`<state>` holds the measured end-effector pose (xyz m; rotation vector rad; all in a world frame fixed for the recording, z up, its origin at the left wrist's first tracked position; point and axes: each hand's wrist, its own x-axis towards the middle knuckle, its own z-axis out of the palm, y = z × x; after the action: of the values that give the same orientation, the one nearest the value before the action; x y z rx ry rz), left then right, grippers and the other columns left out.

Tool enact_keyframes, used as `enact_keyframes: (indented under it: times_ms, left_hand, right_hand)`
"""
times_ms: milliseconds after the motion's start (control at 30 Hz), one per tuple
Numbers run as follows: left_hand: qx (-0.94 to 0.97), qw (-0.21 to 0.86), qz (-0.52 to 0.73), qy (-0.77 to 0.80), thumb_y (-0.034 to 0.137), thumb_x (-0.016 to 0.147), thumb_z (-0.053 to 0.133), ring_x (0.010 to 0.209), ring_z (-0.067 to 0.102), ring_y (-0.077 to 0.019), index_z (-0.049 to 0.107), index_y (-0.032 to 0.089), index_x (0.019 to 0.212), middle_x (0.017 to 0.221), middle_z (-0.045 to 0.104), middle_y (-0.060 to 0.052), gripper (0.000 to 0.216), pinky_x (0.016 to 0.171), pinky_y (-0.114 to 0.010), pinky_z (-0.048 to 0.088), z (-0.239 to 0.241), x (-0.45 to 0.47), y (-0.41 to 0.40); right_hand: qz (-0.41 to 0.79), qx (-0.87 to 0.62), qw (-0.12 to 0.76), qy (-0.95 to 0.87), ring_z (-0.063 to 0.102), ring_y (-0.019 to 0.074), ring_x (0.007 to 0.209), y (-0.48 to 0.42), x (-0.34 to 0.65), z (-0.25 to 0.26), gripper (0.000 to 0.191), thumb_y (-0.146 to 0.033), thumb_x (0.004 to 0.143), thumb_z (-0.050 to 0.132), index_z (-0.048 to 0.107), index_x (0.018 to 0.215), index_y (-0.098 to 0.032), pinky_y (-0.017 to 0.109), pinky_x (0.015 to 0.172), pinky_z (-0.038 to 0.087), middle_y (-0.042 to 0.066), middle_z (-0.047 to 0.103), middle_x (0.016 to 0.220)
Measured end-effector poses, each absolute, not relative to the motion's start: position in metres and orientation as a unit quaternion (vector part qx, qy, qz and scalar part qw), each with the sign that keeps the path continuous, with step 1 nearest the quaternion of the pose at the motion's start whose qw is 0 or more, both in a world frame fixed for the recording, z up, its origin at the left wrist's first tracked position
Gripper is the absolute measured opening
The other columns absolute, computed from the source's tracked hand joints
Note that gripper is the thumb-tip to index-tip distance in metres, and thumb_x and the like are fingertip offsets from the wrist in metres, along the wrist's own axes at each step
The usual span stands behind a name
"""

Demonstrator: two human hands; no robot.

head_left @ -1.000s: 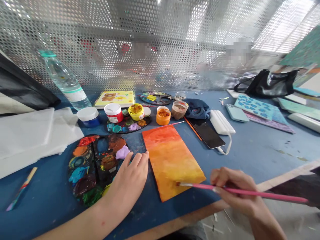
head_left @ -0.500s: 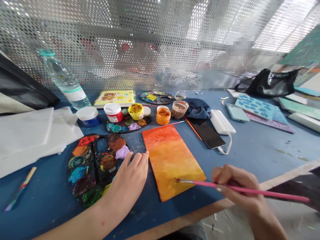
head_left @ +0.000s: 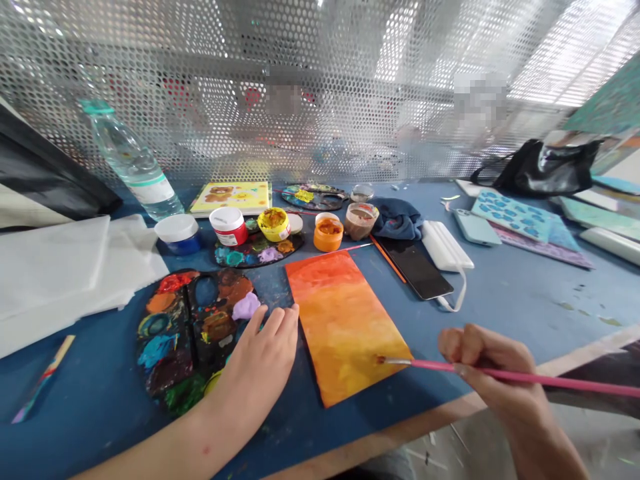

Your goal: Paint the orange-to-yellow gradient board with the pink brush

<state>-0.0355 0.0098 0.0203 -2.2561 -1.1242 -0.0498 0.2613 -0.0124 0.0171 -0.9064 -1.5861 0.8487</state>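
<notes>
A small canvas (head_left: 345,313), painted from red-orange at the top to yellow at the bottom, lies on the blue table. My right hand (head_left: 495,363) is closed around a pink-handled paintbrush (head_left: 435,365). Its bristles rest against the yellow lower right part of the canvas. My left hand (head_left: 270,347) lies loosely spread at the canvas's left edge, fingertips touching or very near it, holding nothing. Under and beside that wrist is a dark paint palette (head_left: 193,333) with blobs of red, blue, green and lilac; the left hand covers part of it.
Behind the canvas stand an orange paint jar (head_left: 328,233), a yellow jar (head_left: 274,225), a red jar (head_left: 229,227) and a cup of murky water (head_left: 360,221). A phone (head_left: 417,270) and white power bank (head_left: 445,245) lie right. A water bottle (head_left: 133,163) leans at left.
My right hand has moved right with the paintbrush, its tip sliding across the yellow area toward the canvas's right edge. My left hand has stayed in place.
</notes>
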Motion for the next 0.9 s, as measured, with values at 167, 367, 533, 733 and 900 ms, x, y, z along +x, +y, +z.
enact_keyframes:
  times_ms: [167,367,533,733,900]
  left_hand:
    - [-0.852,0.304,-0.016,-0.425,-0.002,0.073,0.046,0.091,0.055,-0.025,0.061,0.003,0.122,0.093,0.066,-0.013,0.051,0.085,-0.041,0.05,0.02,-0.036,0.01]
    - [-0.853,0.306,-0.022,-0.422,-0.001,0.072,0.047,0.088,0.055,-0.0241,0.061,0.002,0.122,0.093,0.067,-0.012,0.052,0.084,-0.041,0.051,0.023,-0.035,0.011]
    - [-0.855,0.298,-0.016,-0.424,0.001,0.073,0.048,0.089,0.055,-0.0241,0.061,0.003,0.123,0.095,0.067,-0.012,0.051,0.082,-0.04,0.051,0.024,-0.034,0.01]
    - [-0.857,0.287,-0.008,-0.429,-0.001,0.075,0.046,0.092,0.055,-0.0246,0.06,0.003,0.123,0.096,0.065,-0.013,0.05,0.084,-0.041,0.05,0.023,-0.034,0.009]
    - [-0.859,0.278,-0.015,-0.429,-0.001,0.075,0.046,0.092,0.055,-0.024,0.058,0.001,0.125,0.098,0.066,-0.013,0.051,0.085,-0.041,0.05,0.022,-0.035,0.009]
  right_hand:
    - [0.375,-0.421,0.431,-0.704,0.057,0.0158,0.062,-0.017,0.254,0.017,0.012,-0.015,0.077,0.065,0.057,0.071,-0.021,0.029,0.057,0.043,0.001,0.062,0.068]
    - [0.36,-0.371,0.521,-0.679,0.049,0.0124,0.051,-0.014,0.247,0.019,0.021,-0.017,0.08,0.061,0.049,0.064,-0.022,0.025,0.048,0.037,-0.002,0.052,0.055]
    - [0.35,-0.424,0.424,-0.72,0.055,0.0139,0.056,-0.014,0.24,0.022,0.017,-0.014,0.076,0.065,0.054,0.065,-0.021,0.027,0.052,0.04,0.0,0.06,0.062]
    - [0.36,-0.41,0.454,-0.704,0.055,0.0143,0.057,-0.01,0.235,0.023,0.016,-0.017,0.079,0.063,0.054,0.067,-0.021,0.028,0.053,0.042,0.0,0.06,0.063]
    - [0.368,-0.363,0.464,-0.719,0.046,0.0118,0.052,-0.01,0.235,0.026,0.025,-0.014,0.079,0.062,0.046,0.06,-0.021,0.027,0.049,0.036,-0.003,0.049,0.054]
